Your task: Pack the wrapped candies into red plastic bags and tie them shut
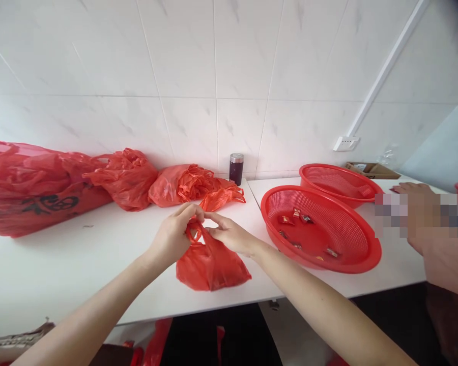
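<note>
A small red plastic bag (213, 267) rests near the front edge of the white table, its bottom bulging with contents I cannot make out. At its top, my left hand (177, 231) is closed on one handle, which forms a loop by the fingers. My right hand (229, 234) pinches the bag's other side at the neck, thumb and fingers together. Both hands nearly meet above the bag. Right of them stands a red plastic basket (320, 195) with several small wrapped candies (306, 218) in its bottom.
Along the wall lie a large red bag (41, 188), a bunched red bag (125, 178) and more red bags (171, 185). A dark tumbler (236, 170) stands behind. A second red basket (339, 178) and a cardboard box (377, 170) are back right. Another person's hand (414, 190) is at the right.
</note>
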`<state>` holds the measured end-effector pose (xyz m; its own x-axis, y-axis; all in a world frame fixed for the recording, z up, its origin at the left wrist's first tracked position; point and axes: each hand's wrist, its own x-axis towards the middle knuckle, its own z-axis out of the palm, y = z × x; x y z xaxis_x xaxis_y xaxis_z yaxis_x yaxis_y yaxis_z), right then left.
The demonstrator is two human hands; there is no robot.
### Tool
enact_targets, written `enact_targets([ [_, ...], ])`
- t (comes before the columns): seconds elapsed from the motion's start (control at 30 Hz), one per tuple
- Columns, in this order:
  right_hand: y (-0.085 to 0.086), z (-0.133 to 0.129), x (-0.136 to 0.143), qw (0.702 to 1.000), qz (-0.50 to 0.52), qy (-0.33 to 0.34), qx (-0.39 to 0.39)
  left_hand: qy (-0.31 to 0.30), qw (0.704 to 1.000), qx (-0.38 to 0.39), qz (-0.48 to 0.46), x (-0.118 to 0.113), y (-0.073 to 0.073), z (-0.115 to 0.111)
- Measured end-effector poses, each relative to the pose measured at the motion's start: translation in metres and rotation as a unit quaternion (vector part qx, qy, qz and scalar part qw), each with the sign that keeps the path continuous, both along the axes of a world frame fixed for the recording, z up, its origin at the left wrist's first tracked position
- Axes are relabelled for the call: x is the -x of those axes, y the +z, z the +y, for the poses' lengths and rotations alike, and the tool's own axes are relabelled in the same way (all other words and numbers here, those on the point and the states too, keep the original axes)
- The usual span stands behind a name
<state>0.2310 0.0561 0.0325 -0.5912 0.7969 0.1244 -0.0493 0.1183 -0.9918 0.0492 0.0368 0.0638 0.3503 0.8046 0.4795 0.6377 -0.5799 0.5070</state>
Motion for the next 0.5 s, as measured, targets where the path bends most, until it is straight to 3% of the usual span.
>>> enact_targets([
  [0.13, -0.004, -0.002, 0.001, 1.000, 0.025, 0.017, -0.006, -0.056, 0.998, -0.002, 0.025, 0.001, -0.003, 0.000],
  [0.23, -0.005, -0.010, -0.002, 0.997, -0.039, -0.014, -0.061, -0.088, 0.990, 0.070, 0.080, 0.010, -0.009, -0.005],
  [0.37, -0.022, -0.023, -0.018, 0.977, -0.154, -0.088, -0.120, -0.013, 0.973, 0.183, 0.143, 0.050, -0.026, -0.011],
  [0.43, -0.040, -0.023, -0.030, 0.969, -0.188, -0.120, -0.108, 0.034, 0.961, 0.230, 0.148, 0.076, -0.035, -0.014],
  [0.5, -0.061, -0.021, -0.039, 0.959, -0.222, -0.151, -0.093, 0.037, 0.950, 0.278, 0.140, 0.095, -0.042, -0.016],
])
